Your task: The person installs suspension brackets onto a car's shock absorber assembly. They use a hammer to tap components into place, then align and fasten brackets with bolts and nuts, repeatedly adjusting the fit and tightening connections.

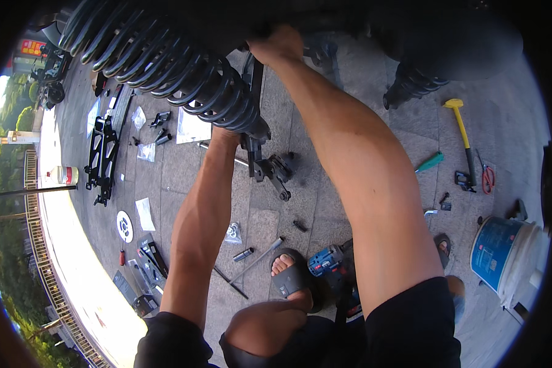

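Observation:
A large black coil spring (165, 76) slants across the upper left, its lower end by a black jointed bracket (276, 175). My left hand (227, 136) reaches up behind the spring's lower end; its fingers are hidden. A thin silver rod (239, 161) shows on both sides of that wrist, and I cannot tell whether it is held. Higher up, my right hand (279, 46) is curled against dark parts beside an upright black bar (253, 80). Shadow hides its fingertips and whatever they grip. A second black coil spring (411, 84) hangs at the upper right.
Left on the paving lie a black metal frame (102, 159) and plastic bags (146, 152). A blue power tool (326, 260) and a long-handled socket tool (257, 259) lie near my sandalled foot (288, 276). To the right are a yellow hammer (461, 122), a green-handled tool (430, 162) and a bucket (503, 254).

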Tool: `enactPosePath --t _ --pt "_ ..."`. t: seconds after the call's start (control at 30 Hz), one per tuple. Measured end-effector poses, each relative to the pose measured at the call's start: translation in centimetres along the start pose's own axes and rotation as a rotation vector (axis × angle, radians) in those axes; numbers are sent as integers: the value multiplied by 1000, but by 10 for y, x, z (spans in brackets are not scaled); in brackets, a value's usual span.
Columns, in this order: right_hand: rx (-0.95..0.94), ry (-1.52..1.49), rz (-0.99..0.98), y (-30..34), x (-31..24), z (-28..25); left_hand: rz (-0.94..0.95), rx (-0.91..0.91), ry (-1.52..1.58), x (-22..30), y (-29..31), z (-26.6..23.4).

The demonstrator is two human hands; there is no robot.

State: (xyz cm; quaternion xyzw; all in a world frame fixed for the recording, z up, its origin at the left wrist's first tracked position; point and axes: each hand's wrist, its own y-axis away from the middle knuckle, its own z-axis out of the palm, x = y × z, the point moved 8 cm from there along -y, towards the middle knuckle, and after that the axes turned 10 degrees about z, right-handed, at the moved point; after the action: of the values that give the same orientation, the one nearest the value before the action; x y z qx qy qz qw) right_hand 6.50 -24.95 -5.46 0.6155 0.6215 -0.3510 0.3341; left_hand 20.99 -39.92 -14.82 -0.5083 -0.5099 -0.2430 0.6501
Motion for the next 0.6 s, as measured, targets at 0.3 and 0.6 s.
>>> enactPosePath --t 0.3,0.6 --pt "248 138 27 36 1 -15 -264 168 328 21 10 17" --pt "-11 76 137 27 -1 -7 -104 236 286 31 1 14"
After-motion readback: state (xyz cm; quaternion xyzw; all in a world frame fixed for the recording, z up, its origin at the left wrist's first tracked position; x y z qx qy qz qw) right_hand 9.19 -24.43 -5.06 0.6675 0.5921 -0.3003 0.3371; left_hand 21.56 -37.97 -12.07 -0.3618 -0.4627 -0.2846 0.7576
